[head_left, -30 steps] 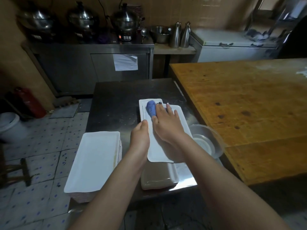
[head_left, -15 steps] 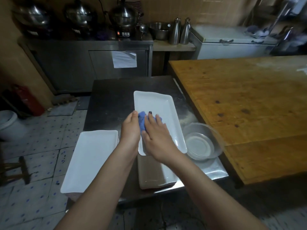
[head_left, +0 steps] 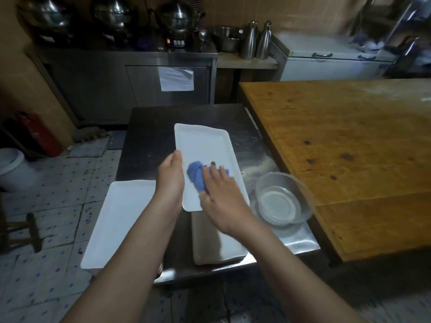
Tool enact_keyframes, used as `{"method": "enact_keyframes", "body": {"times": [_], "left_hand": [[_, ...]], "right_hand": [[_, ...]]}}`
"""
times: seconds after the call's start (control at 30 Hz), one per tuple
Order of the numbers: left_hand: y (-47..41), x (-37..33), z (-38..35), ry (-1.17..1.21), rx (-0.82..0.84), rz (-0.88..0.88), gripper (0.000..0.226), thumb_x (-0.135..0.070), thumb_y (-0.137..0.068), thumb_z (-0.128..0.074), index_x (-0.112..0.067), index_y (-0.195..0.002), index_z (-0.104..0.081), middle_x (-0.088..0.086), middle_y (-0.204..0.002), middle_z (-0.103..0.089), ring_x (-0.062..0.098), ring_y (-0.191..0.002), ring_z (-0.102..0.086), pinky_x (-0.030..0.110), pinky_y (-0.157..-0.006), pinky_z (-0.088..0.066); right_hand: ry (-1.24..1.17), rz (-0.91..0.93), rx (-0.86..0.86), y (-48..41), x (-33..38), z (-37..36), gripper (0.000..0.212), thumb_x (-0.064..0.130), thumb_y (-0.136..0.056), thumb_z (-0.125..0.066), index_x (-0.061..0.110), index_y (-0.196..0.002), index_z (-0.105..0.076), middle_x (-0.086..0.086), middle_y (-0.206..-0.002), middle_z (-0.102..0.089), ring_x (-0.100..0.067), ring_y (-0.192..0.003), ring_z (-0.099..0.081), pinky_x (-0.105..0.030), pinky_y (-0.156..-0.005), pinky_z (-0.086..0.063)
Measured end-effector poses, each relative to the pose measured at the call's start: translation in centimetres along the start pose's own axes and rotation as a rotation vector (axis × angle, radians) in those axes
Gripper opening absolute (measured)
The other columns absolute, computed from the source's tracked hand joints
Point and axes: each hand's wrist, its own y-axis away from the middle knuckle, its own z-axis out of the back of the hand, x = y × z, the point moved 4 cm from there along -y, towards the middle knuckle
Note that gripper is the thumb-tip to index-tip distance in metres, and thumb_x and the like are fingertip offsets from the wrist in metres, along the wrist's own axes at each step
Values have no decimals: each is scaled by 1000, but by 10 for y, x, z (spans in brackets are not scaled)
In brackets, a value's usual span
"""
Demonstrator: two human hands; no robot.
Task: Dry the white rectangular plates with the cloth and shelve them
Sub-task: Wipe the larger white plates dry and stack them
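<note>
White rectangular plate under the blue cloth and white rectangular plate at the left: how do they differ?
The left hand grips the centre plate; no hand holds the left plate. The right hand presses the blue cloth on the centre plate; the left plate is bare. Both: white, rectangular.

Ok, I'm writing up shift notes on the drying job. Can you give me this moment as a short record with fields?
Left hand: holds the left edge of the white rectangular plate
Right hand: presses the crumpled blue cloth onto that plate, fingers flat
Beneath: second pale rectangular plate on the steel table
Left corner: stack of white plates
Right side: clear glass bowl, apart from the plate
Stage: wiping, not yet shelved
</note>
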Motion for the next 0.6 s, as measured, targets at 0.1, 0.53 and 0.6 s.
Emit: {"method": "enact_keyframes", "body": {"times": [0.1,0.53,0.6], "left_hand": [[0,6,-6,-44,11,21,26,-34,-100,-36,-21,-92,-57,-7,-81,-61,6,-70,-59,18,-58,-45],[5,11,-7,49,2,48,23,-34,-99,-37,-24,-95,-58,-1,-89,-65,12,-72,-63,23,-60,-50],[6,9,-7,14,13,26,23,-35,-100,-36,-23,-101,-56,1,-96,-64,12,-77,-63,25,-62,-51]], "right_hand": [[-120,42,-7,-5,11,-4,56,23,-100,-27,14,-151,-6,-5,-160,-2,-22,-146,3,-35,-117,-1],[102,-21,-22,4,-29,11,56,30,-100,-26,10,-150,-9,-8,-159,-7,-24,-145,-4,-38,-116,-3],[-9,55,4,17,-13,-3,57,31,-101,-26,13,-151,-7,-7,-160,-3,-22,-146,1,-32,-116,2]]}}
